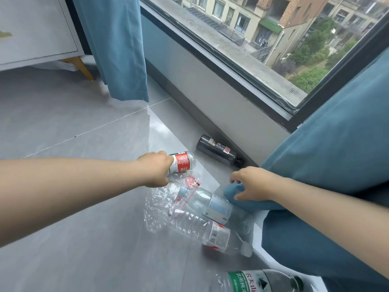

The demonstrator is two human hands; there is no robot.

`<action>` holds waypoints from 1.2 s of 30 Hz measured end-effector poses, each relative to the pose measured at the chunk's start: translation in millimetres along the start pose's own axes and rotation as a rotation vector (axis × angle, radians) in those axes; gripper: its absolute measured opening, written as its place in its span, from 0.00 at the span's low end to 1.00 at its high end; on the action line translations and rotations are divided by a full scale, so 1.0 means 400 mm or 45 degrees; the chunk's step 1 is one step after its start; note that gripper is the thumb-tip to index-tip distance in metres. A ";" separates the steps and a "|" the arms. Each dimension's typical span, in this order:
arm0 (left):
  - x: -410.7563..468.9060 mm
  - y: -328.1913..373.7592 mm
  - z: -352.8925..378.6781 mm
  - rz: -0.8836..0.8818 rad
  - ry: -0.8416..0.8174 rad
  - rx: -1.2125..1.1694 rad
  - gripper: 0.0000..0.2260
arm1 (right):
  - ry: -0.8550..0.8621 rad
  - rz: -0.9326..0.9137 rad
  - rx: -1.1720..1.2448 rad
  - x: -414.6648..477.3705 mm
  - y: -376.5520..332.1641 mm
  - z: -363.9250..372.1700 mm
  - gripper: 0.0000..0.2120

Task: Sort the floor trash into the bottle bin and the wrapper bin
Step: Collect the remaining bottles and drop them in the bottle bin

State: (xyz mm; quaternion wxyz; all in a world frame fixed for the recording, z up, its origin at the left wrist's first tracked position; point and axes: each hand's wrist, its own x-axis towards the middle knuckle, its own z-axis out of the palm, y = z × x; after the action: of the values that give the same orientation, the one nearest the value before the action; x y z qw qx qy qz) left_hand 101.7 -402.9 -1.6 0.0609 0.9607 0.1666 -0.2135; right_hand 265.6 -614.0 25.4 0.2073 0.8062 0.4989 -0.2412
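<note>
Floor: grey tile.
Left hand: clamped on red-label bottle.
Right hand: clutching curtain.
Green-label bottle, below Right hand: I read "农夫山".

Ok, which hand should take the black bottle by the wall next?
Probably the right. The left hand is occupied, gripping the red-label bottle, while the right hand holds only a fold of the curtain and sits nearer the black bottle.
</note>
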 end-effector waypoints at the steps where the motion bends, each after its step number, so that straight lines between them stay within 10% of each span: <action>1: 0.001 0.000 0.003 0.004 -0.007 0.001 0.19 | -0.030 0.013 -0.061 0.000 0.012 0.007 0.21; 18: -0.007 0.019 0.083 0.104 -0.129 0.020 0.20 | -0.060 -0.217 0.154 0.023 -0.089 0.079 0.37; 36: 0.055 0.021 0.138 -0.187 -0.202 -0.350 0.32 | -0.001 0.199 0.349 0.116 -0.040 0.132 0.26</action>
State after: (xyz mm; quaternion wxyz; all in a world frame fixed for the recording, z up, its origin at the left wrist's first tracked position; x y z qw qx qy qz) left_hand 101.9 -414.6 -60.4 0.1891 0.9086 0.2588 -0.2678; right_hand 259.5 -604.9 -46.0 0.1136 0.8631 0.3971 -0.2906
